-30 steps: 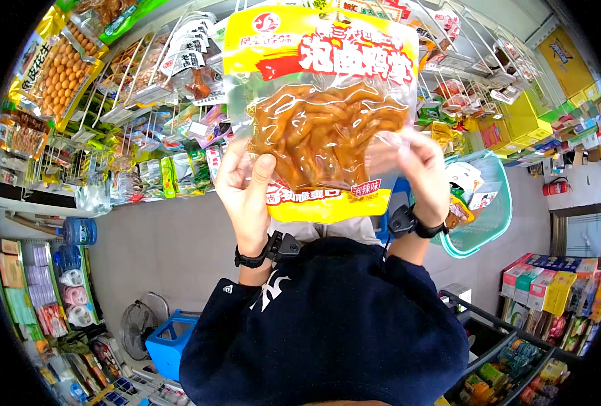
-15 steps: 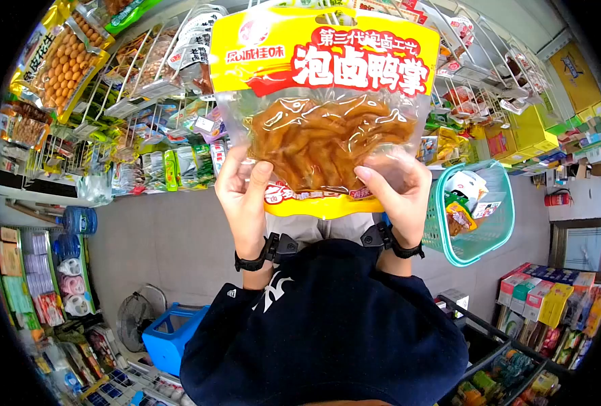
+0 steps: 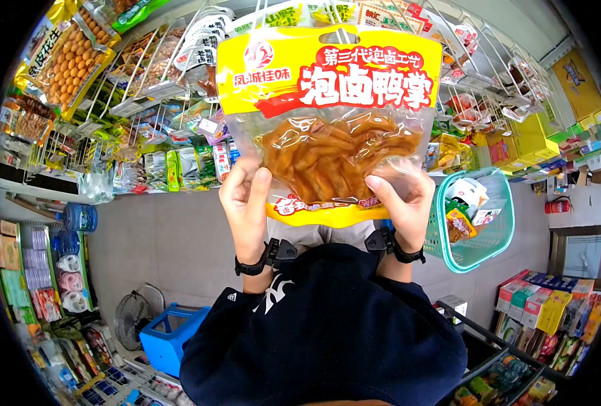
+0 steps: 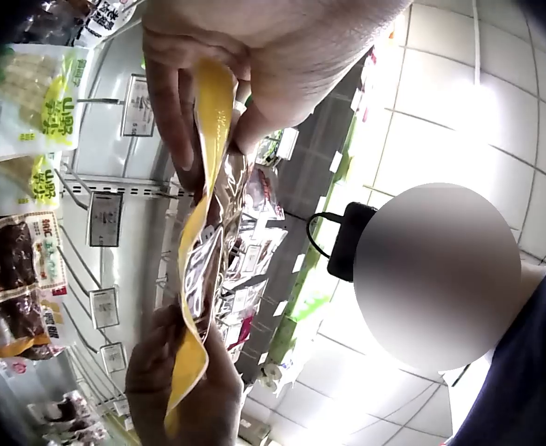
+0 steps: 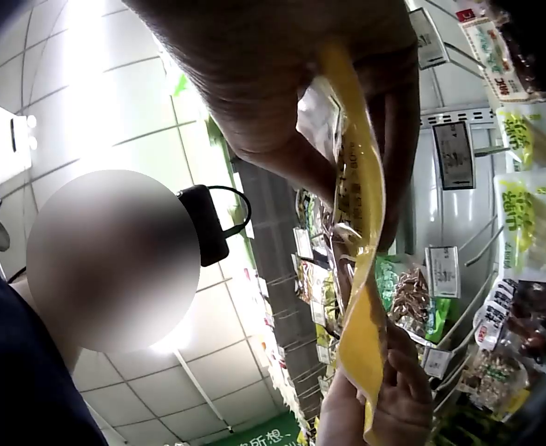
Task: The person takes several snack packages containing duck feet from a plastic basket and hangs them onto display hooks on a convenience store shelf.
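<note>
A clear packet of marinated duck feet [image 3: 344, 152], with a yellow and red printed top, is held up before the chest with its front facing the head camera. My left hand [image 3: 245, 206] pinches its lower left corner, thumb across the front and fingers behind. At the lower right corner my right hand [image 3: 409, 206] pinches it in the same way. Both wrist views look along the yellow bottom edge of the packet [image 4: 212, 111] [image 5: 358, 158], which bends in a gentle wave. The fingers behind the packet are mostly hidden in the head view.
A light green basket [image 3: 442, 230] with several packets stands to the right. Wire racks of hanging snacks [image 3: 158, 84] span the far side. A blue stool [image 3: 175, 338] and a fan [image 3: 136, 317] are at the left rear, shelves [image 3: 39, 271] further left.
My right hand has moved from the packet's right side to its lower right corner and now pinches it there. The packet's top has tipped toward upright, and the packet sits slightly lower in view.
</note>
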